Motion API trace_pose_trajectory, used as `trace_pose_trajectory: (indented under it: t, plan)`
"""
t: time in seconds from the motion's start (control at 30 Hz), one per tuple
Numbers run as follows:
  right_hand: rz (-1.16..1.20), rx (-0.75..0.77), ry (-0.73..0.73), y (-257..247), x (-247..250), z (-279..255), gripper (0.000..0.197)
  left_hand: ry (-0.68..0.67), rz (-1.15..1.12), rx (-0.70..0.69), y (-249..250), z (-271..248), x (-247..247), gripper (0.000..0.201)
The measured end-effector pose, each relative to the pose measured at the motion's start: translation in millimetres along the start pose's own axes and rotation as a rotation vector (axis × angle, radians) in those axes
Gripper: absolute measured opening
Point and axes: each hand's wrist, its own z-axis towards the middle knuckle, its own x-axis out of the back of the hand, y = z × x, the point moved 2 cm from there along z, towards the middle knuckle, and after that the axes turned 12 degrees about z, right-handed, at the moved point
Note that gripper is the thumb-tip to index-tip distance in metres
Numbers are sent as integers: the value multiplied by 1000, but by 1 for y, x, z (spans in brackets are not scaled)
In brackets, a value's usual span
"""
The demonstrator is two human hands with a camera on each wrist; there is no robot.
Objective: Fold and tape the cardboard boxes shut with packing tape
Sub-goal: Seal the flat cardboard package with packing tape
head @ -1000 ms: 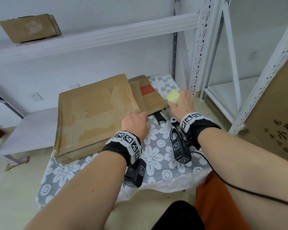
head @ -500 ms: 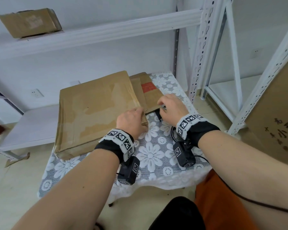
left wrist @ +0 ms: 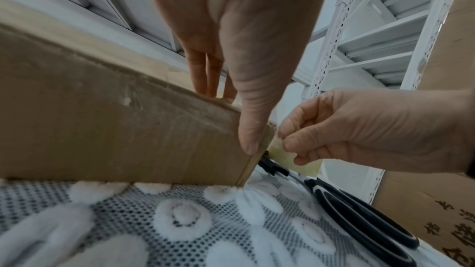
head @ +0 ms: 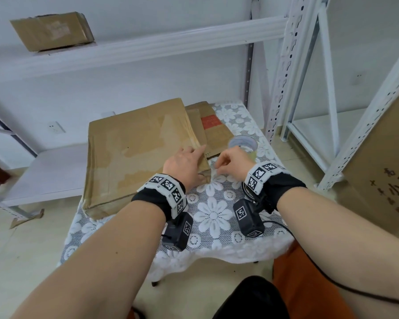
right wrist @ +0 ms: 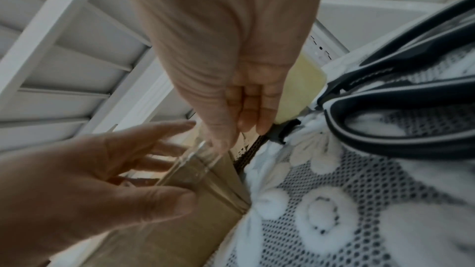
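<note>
A large flattened cardboard box (head: 134, 153) lies on the lace-covered table (head: 214, 215). My left hand (head: 194, 160) rests on its near right corner, fingers straight on top and the thumb (left wrist: 249, 141) pressing down the corner edge. Just right of that corner my right hand (head: 217, 165) pinches a strip of clear tape (right wrist: 190, 161) between thumb and fingers. The strip runs down onto the box corner (right wrist: 221, 186). The tape roll (head: 242, 143) lies on the table behind my right hand.
Black-handled scissors (left wrist: 359, 218) lie on the cloth under my right wrist. A smaller flat cardboard piece with a red label (head: 213, 130) sits beside the box. White metal shelving (head: 283, 65) stands behind and right, a big carton (head: 382, 171) at right, another box (head: 52, 31) on the upper shelf.
My right hand came in from the back right, where it held the tape roll, to the box corner. The roll now lies on the table. My left hand's fingers have straightened on top.
</note>
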Motion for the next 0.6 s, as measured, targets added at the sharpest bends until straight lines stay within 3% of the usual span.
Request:
trace_pose_trajectory:
  t: [0.17,0.6]
  plan:
    - [-58,-10,49,-2,-2,13,3,-1,-3,-2,-3,2,-2,75]
    - [-69,19,156,-13,-9,22,15,54,-70,38,-1,2,-7,59]
